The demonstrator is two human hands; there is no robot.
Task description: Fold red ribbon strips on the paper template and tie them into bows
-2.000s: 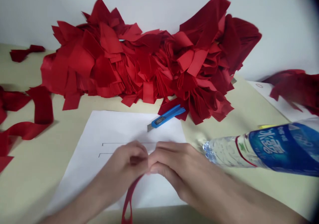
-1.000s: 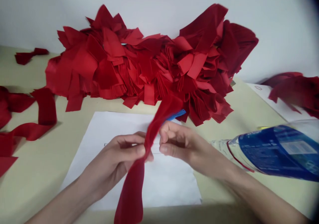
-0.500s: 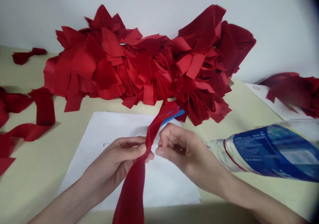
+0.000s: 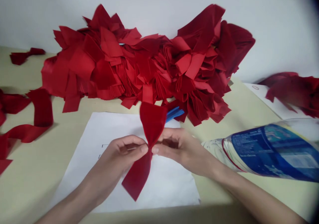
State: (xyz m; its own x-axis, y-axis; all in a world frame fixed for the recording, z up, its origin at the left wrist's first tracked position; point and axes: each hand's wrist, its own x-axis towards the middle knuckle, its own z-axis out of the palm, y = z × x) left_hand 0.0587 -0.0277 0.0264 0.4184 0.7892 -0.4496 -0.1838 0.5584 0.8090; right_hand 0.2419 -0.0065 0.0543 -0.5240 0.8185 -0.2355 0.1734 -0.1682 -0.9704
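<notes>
A red velvet ribbon strip (image 4: 152,124) is pinched at its middle into a bow shape, with one wide lobe rising and one pointed lobe (image 4: 137,179) hanging down. My left hand (image 4: 122,154) and my right hand (image 4: 176,147) hold that narrow waist between their fingertips, meeting above a white paper sheet (image 4: 171,187). Thin black lines on the paper are partly hidden by my left hand. A blue utility knife (image 4: 174,114) lies behind the upper lobe, which hides its blade.
A large heap of cut red ribbon pieces (image 4: 139,64) stands against the white wall. Loose red strips (image 4: 27,131) lie on the beige table (image 4: 25,190) at left. A plastic water bottle (image 4: 264,152) with a blue label sits at right, near another red bunch (image 4: 291,92).
The long ribbon has gathered into a bow shape at my fingertips, its upper lobe wider and its lower end shorter. My hands have moved slightly lower, and the knife shows less.
</notes>
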